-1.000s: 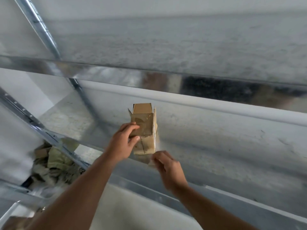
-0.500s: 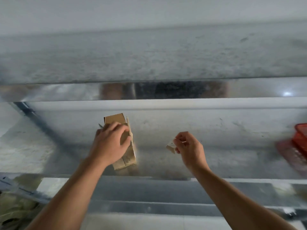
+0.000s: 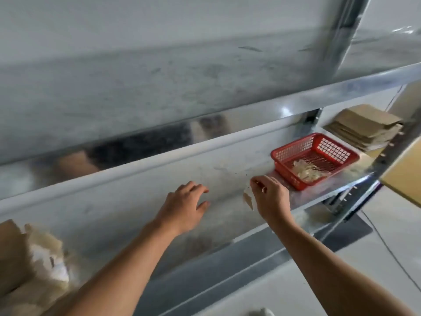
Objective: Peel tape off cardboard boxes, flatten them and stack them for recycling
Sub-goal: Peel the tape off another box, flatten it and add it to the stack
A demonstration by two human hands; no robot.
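Red plastic basket (image 3: pixel 291 152) of tape scraps (image 3: pixel 307 171) sits on the shelf (image 3: pixel 136 201) just right of the right hand (image 3: pixel 272 199), which pinches a hanging tape strip (image 3: pixel 248 199); the left hand (image 3: pixel 184 206), spread and empty, is farther off.

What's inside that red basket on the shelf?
Inside the red basket lies a crumpled heap of pale, translucent peeled tape, toward its near side. The rest of the mesh floor shows bare. The near wall hides the strip of floor just behind it.

Galvanised metal shelf (image 3: pixel 136 213), surface scuffed, with an upper shelf (image 3: pixel 159 76) above. Red mesh basket (image 3: pixel 287 176) sits near its right end. Steel upright post (image 3: pixel 341 30) top right.
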